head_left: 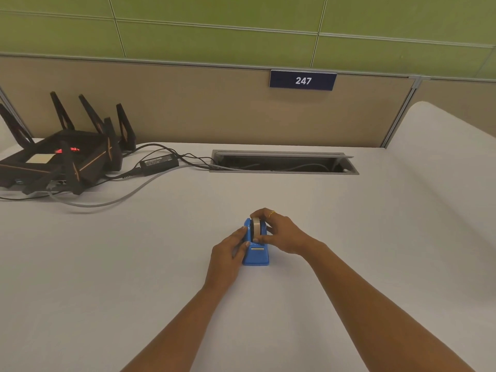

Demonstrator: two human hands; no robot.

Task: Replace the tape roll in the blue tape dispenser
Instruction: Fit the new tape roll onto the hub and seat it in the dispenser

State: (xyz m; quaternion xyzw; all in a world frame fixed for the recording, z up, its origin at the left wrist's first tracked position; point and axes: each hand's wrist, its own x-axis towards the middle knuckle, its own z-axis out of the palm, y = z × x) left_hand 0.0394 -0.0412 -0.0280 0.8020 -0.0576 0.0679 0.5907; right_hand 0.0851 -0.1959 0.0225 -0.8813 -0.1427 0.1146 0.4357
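Observation:
The blue tape dispenser (256, 255) stands on the white desk in the middle of the head view, its cutter end toward me. A roll of clear tape (257, 229) sits upright in its top slot. My left hand (230, 251) presses against the dispenser's left side, fingers wrapped on it. My right hand (281, 229) closes around the roll from the right, thumb at its front and fingers over the top. A ring shows on one right finger.
A black router (61, 159) with several antennas sits at the back left, with a power brick (159, 162) and cables trailing across the desk. A cable tray opening (281, 162) lies behind the dispenser. A partition with a "247" sign (302, 80) bounds the desk.

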